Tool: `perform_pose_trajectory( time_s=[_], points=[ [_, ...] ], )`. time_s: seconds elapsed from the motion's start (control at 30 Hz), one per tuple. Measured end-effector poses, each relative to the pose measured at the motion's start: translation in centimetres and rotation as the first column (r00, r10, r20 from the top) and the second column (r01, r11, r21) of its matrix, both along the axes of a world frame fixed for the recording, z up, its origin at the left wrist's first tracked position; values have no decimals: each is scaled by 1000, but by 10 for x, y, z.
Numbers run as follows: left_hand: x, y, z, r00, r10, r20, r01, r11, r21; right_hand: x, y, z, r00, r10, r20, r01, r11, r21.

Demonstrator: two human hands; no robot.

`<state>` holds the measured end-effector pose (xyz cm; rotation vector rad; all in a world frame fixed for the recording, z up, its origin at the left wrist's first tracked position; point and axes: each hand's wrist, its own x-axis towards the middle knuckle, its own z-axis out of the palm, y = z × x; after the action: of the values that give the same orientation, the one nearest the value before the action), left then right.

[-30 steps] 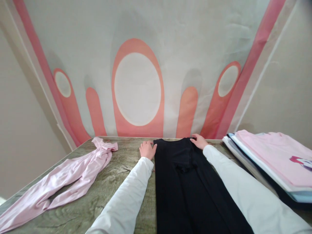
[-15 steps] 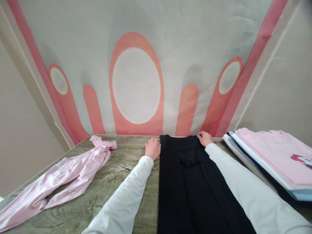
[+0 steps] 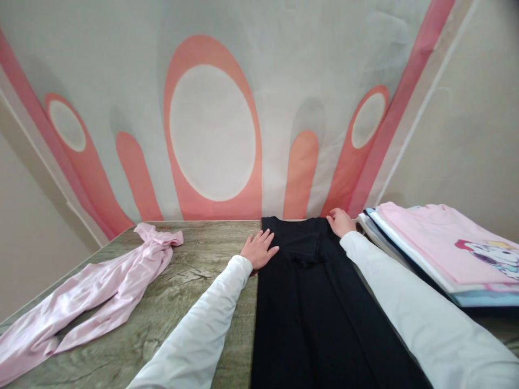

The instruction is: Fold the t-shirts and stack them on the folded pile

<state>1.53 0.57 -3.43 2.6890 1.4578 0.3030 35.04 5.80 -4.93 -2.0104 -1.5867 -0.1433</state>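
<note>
A black short-sleeved garment (image 3: pixel 300 319), folded lengthwise, lies on the wooden table with its top end at the far edge. One short sleeve is folded inward across it. My left hand (image 3: pixel 259 249) rests flat on its upper left edge, fingers spread, holding nothing. At the top right corner, my right hand (image 3: pixel 341 222) touches the garment's edge, its thumb and fingertips slightly apart. Both of my forearms are in white sleeves, and the right one passes along the garment's right side.
Pink trousers (image 3: pixel 109 289) lie loosely across the left of the wooden table (image 3: pixel 194 281). A stack of folded clothes (image 3: pixel 430 243), topped by a pink shirt with a cartoon print, stands at the right. A wall with a pink and grey pattern (image 3: pixel 213 129) rises behind the far edge.
My left hand has moved from beside the black garment onto its left edge, with the fingers spreading. My right hand stays at the top right corner, fingers loosening slightly. The view has shifted a little.
</note>
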Motion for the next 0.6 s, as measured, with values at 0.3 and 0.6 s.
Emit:
perform_pose_trajectory(
  time_s=[0.3, 0.6],
  points=[
    [1, 4, -5, 998, 47, 47, -50, 997, 55, -39, -86, 13, 861, 504, 75, -507, 861, 36],
    [-18, 13, -2, 957, 151, 247, -186, 974, 126, -51, -105, -9, 827, 561, 40, -560, 828, -24]
  ],
)
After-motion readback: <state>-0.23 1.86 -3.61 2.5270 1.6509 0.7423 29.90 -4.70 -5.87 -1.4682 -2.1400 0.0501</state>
